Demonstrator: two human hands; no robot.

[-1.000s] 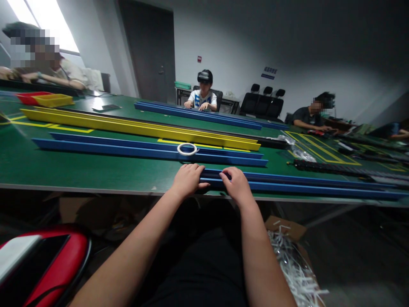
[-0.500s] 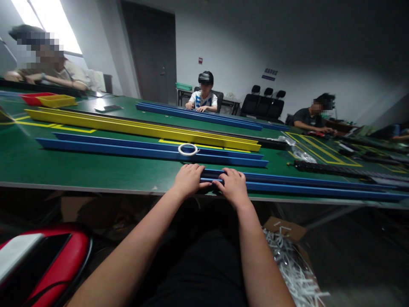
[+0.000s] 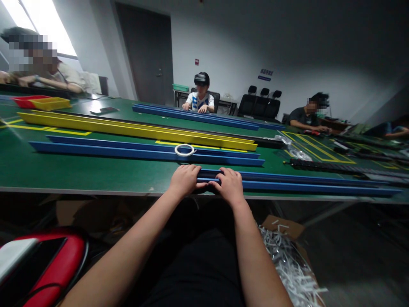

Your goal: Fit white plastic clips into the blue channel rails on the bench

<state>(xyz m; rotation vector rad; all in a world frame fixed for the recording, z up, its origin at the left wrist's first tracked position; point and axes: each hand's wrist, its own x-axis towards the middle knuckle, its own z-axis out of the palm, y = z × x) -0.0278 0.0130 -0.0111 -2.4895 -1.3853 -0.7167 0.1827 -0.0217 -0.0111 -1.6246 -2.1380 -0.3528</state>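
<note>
Along the near table edge lies a long blue channel with a dark groove between its two walls, running off to the right. At its left end, my left hand curls over it, fingers on the far wall and thumb on the near side. My right hand grips the same channel a little further right, also with fingers over and thumb in front. What lies under the palms is hidden. Just beyond the hands, a white tape ring rests on another blue channel.
A yellow channel lies further back on the green table. Red and yellow trays sit at far left. Below are a red seat and a carton of white strips. Several people sit around the table.
The whole view has shifted slightly, so things appear a little further left. Both hands keep the same hold on the blue channel.
</note>
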